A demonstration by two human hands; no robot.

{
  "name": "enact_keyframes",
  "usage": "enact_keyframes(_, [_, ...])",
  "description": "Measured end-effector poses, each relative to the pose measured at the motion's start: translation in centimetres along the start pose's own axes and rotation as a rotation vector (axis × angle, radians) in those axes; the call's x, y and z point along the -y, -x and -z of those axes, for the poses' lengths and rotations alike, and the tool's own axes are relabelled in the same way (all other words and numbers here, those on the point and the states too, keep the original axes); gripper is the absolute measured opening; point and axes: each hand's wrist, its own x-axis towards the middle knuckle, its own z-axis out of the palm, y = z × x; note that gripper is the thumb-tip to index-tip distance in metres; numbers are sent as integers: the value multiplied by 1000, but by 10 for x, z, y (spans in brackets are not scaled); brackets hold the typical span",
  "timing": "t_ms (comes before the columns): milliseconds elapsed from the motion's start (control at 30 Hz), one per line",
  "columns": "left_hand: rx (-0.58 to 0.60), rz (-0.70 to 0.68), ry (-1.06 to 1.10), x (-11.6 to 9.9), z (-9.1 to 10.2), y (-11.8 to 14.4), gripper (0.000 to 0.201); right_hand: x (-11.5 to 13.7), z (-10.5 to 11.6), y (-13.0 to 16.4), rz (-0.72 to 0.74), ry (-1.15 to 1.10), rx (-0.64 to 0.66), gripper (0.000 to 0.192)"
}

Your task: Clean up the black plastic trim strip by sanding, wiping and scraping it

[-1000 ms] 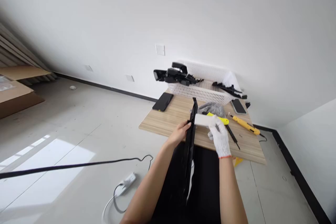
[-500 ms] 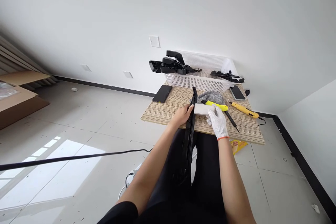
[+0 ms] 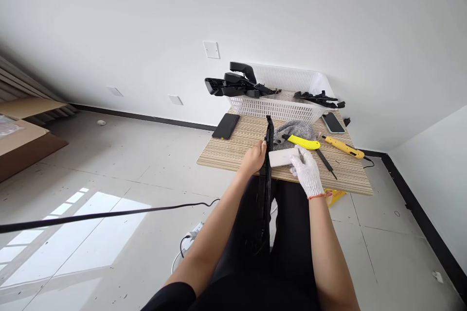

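My bare left hand (image 3: pixel 254 158) is closed around a long black plastic part (image 3: pixel 267 180), which stands tilted from my lap up past the board's near edge. In a white knit glove with an orange cuff, my right hand (image 3: pixel 305 169) grips a flat whitish rectangular block (image 3: pixel 281 157). The block's left end is against or very near the black part; I cannot tell if they touch. Just beyond it lie a yellow-handled cutter (image 3: pixel 302 142) and a grey cloth (image 3: pixel 297 129). A thin dark tool (image 3: pixel 326 162) rests right of my gloved hand.
A white plastic basket (image 3: pixel 272 107) with several black plastic parts (image 3: pixel 237 85) stands at the back of the wood-grain board (image 3: pixel 219 155). Phones lie left (image 3: pixel 226 126) and right (image 3: pixel 332 122). A yellow corded tool (image 3: pixel 343 146) is at the right. A black cable (image 3: pixel 109 215) crosses at the left.
My right hand has shifted the block slightly down and toward me along the black part, tilting it a little. My left hand keeps its grip. The view has moved slightly.
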Motion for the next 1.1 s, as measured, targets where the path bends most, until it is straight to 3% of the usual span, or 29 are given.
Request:
enact_keyframes(300, [17,-17,-113,-1,0,1,36,-1,-11,-5,14,-105,-154,54])
enact_keyframes(667, [3,-10,-149,-2,-1,3,35,-2,-15,-5,-20,-87,-191,61])
enact_keyframes(1100, [-21,22,-120,-2,1,4,32,4,-14,-6,-5,-166,-155,52])
